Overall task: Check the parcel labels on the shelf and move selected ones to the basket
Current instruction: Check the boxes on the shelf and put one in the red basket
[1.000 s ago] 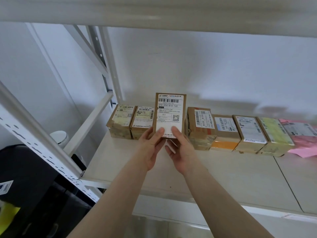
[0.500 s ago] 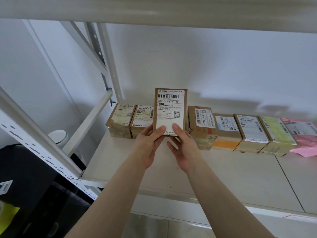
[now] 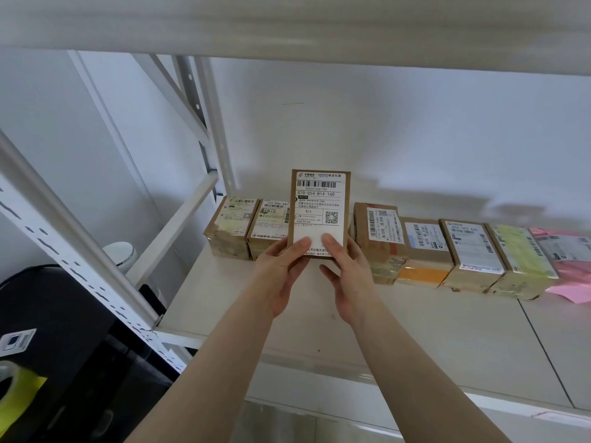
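Note:
I hold a flat brown parcel upright above the shelf, its white label with barcode and QR code facing me. My left hand grips its lower left edge and my right hand its lower right edge, thumbs on the label. Behind it a row of labelled cardboard parcels lies along the back wall: two at the left, several at the right, ending in a pink bag parcel. No basket is in sight.
White shelf uprights and a diagonal brace stand at the left. An upper shelf board runs overhead. Below left sits a dark container with a yellow tape roll. A white round object rests behind the frame.
Both hands have lifted the parcel slightly and tilted it more upright towards me; the row of parcels behind has not moved.

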